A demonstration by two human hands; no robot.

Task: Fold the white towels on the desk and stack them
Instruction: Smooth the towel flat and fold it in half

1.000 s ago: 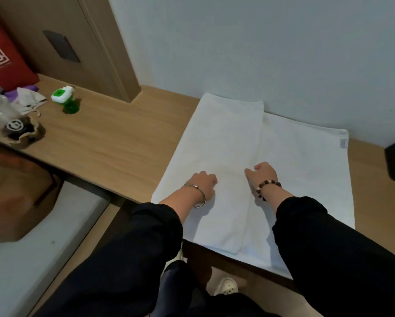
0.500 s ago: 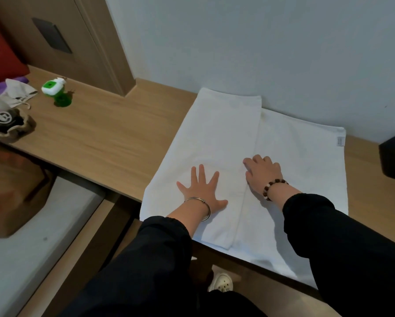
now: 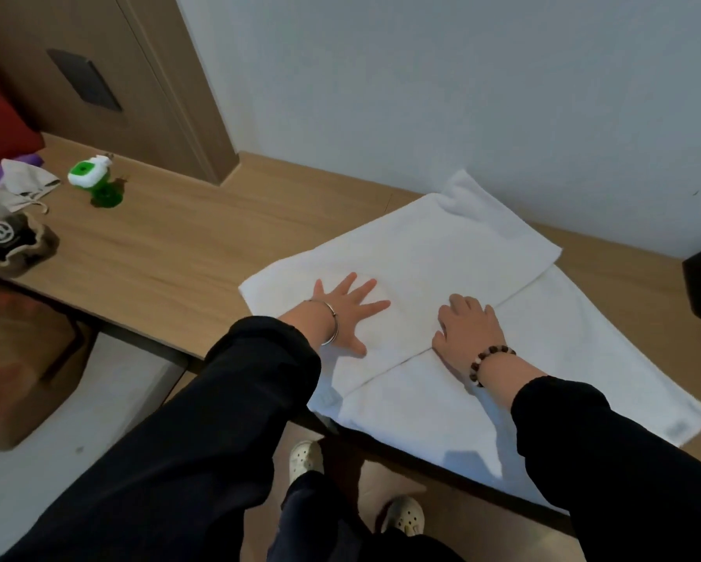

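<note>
Left hand [image 3: 346, 314] presses flat, fingers spread, on the folded towel [image 3: 442, 253]; right hand [image 3: 468, 330] rests bent-fingered at the flap's edge, grip unclear; tag [image 3: 393, 429] unreadable.

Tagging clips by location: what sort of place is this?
Likely a hotel or guest room: built-in wooden desk along the wall, a plain white towel on it, and what looks like a bed beside the desk.

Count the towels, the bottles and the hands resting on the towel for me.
Towels: 1, the white towel
Bottles: 1, the green bottle
Hands on the towel: 2, the left hand and the right hand
Total: 4
</note>
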